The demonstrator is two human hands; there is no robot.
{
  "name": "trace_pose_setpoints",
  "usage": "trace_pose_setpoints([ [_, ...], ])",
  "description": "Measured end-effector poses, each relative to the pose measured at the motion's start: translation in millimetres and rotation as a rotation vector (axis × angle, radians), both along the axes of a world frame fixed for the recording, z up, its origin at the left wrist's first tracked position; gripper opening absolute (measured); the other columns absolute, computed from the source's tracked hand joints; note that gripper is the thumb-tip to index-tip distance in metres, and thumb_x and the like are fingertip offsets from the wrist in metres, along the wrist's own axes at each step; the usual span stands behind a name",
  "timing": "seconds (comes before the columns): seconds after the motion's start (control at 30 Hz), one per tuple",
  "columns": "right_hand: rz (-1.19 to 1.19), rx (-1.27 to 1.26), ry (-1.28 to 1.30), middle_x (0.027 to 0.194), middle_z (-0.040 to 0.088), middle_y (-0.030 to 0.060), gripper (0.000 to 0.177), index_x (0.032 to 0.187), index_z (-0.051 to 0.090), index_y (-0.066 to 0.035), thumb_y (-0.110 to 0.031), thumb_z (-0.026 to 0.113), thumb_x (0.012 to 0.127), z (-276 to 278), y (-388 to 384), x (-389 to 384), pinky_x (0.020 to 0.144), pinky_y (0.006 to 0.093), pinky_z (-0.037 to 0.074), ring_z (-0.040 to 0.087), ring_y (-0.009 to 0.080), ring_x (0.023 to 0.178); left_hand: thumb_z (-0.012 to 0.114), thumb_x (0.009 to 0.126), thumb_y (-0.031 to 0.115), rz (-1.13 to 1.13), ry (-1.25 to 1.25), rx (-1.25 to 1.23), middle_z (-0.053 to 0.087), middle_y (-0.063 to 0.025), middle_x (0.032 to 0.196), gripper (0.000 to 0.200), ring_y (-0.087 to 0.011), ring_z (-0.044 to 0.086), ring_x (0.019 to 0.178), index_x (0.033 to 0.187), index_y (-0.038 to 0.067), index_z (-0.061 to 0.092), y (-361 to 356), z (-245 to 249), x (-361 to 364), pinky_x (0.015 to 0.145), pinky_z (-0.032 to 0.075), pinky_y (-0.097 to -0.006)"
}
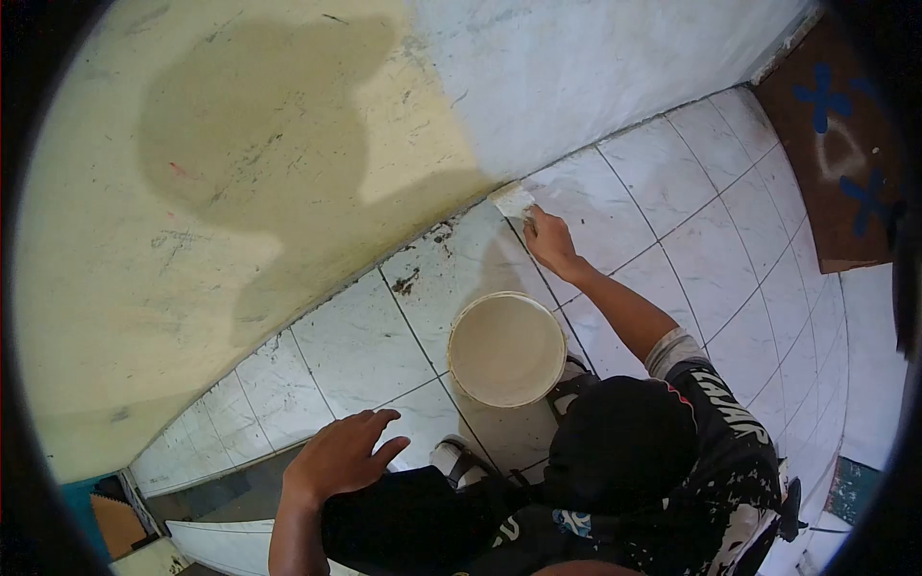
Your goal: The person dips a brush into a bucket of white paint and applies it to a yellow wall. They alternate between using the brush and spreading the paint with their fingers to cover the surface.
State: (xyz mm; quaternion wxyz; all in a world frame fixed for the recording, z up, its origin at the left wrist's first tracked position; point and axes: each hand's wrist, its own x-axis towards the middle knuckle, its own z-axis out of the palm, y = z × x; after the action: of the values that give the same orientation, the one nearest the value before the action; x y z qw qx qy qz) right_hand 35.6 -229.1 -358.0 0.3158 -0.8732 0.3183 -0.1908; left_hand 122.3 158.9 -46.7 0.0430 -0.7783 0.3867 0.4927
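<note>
My right hand (551, 240) is closed round the handle of a wide, flat white paintbrush (514, 200). The brush's head is at the foot of the wall, where the wall meets the tiled floor. Between my feet and the wall stands a round bucket (507, 349) with whitish inner sides. My left hand (341, 455) holds nothing; its fingers are stretched out over my bent knee, to the left of the bucket.
The wall is yellowish and scuffed (317, 144) on the left, whitish (595, 67) on the right. Dark crumbs of dirt (407, 281) lie on the white floor tiles (355, 336). A brown board with blue marks (807, 182) stands at the far right.
</note>
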Motion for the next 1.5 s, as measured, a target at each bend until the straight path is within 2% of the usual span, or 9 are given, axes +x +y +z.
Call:
trace_pose_setpoints([
  [0.27, -0.012, 0.012, -0.081, 0.086, 0.069, 0.0294, 0.028, 0.117, 0.064, 0.0, -0.011, 0.065, 0.09, 30.8, -13.5, 23.0, 0.071, 0.0507, 0.054, 0.068, 0.0476, 0.08, 0.051, 0.104, 0.045, -0.004, -0.006, -0.028, 0.068, -0.02, 0.121, 0.052, -0.0392, 0.064, 0.114, 0.137, 0.006, 0.056, 2.5, -2.4, -0.7, 0.099, 0.05, -0.0457],
  [0.47, -0.082, 0.151, -0.275, 0.08, 0.069, 0.0234, 0.025, 0.112, 0.06, 0.003, -0.014, 0.065, 0.094, 106.9, 4.3, -6.2, 0.062, 0.0446, 0.053, 0.069, 0.0386, 0.072, 0.051, 0.104, 0.045, -0.002, -0.012, -0.044, 0.068, -0.0203, 0.12, 0.051, -0.039, 0.065, 0.112, 0.136, 0.005, 0.056, 5.7, -2.6, -1.5, 0.097, 0.05, -0.0467],
  [0.53, -0.075, 0.41, -0.335, 0.082, 0.069, 0.0149, 0.023, 0.112, 0.06, 0.001, -0.014, 0.067, 0.096, 113.3, 6.4, -19.8, 0.051, 0.0366, 0.047, 0.062, 0.0215, 0.058, 0.052, 0.104, 0.045, 0.002, -0.013, -0.047, 0.068, -0.0204, 0.12, 0.051, -0.039, 0.065, 0.112, 0.136, 0.005, 0.056, 6.1, -0.7, -0.9, 0.097, 0.05, -0.047],
  [0.57, -0.072, 0.412, -0.335, 0.082, 0.069, 0.0149, 0.023, 0.112, 0.06, 0.001, -0.014, 0.067, 0.096, 110.5, 5.2, -25.6, 0.051, 0.0366, 0.047, 0.062, 0.0215, 0.058, 0.052, 0.104, 0.045, 0.004, -0.012, -0.052, 0.068, -0.0206, 0.12, 0.051, -0.0391, 0.065, 0.112, 0.136, 0.005, 0.057, 6.2, 0.2, -1.0, 0.097, 0.05, -0.0472],
  [0.63, -0.084, 0.993, -0.267, 0.087, 0.067, 0.0088, 0.022, 0.111, 0.06, -0.001, -0.018, 0.066, 0.099, 99.6, -0.8, -36.8, 0.046, 0.0317, 0.041, 0.051, 0.0103, 0.057, 0.052, 0.104, 0.045, 0.01, -0.006, -0.055, 0.068, -0.0206, 0.119, 0.051, -0.0393, 0.065, 0.112, 0.136, 0.005, 0.057, 6.4, 0.6, -1.2, 0.097, 0.05, -0.0473],
  [0.83, -0.164, 1.277, -0.171, 0.086, 0.064, 0.008, 0.026, 0.109, 0.06, 0.002, -0.023, 0.059, 0.103, 28.6, -29.4, -34.9, 0.042, 0.0255, 0.031, 0.042, 0.0095, 0.053, 0.052, 0.104, 0.045, 0.006, 0.003, -0.053, 0.068, -0.0205, 0.119, 0.051, -0.0396, 0.065, 0.111, 0.136, 0.005, 0.057, 5.5, -1.1, 0.7, 0.098, 0.05, -0.0473],
  [1.17, -0.215, 1.333, -0.196, 0.079, 0.059, 0.0073, 0.023, 0.093, 0.057, -0.001, -0.021, 0.057, 0.104, -7.9, -40.0, 15.2, 0.039, 0.0271, 0.027, 0.039, 0.0091, 0.05, 0.052, 0.104, 0.046, 0.011, 0.014, -0.018, 0.068, -0.0196, 0.124, 0.052, -0.0385, 0.064, 0.115, 0.137, 0.006, 0.056, 1.5, -4.2, 0.2, 0.1, 0.05, -0.0459],
  [1.37, -0.191, 1.229, -0.158, 0.075, 0.056, 0.0059, 0.025, 0.089, 0.055, -0.002, -0.021, 0.054, 0.105, 34.4, -35.7, 19.3, 0.039, 0.029, 0.027, 0.037, 0.0087, 0.048, 0.051, 0.104, 0.047, 0.015, 0.002, 0.019, 0.066, -0.0183, 0.127, 0.053, -0.038, 0.063, 0.118, 0.138, 0.007, 0.056, 2.2, -6.1, -0.6, 0.102, 0.049, -0.0452],
  [1.5, -0.135, 1.262, -0.339, 0.076, 0.055, 0.0054, 0.023, 0.093, 0.054, -0.001, -0.021, 0.053, 0.105, 59.7, -16.7, -7.1, 0.039, 0.027, 0.027, 0.036, 0.0076, 0.048, 0.051, 0.104, 0.047, 0.024, -0.014, 0.043, 0.067, -0.0184, 0.127, 0.052, -0.0378, 0.063, 0.118, 0.138, 0.007, 0.056, 1.1, -0.8, -2.2, 0.101, 0.049, -0.0452],
])
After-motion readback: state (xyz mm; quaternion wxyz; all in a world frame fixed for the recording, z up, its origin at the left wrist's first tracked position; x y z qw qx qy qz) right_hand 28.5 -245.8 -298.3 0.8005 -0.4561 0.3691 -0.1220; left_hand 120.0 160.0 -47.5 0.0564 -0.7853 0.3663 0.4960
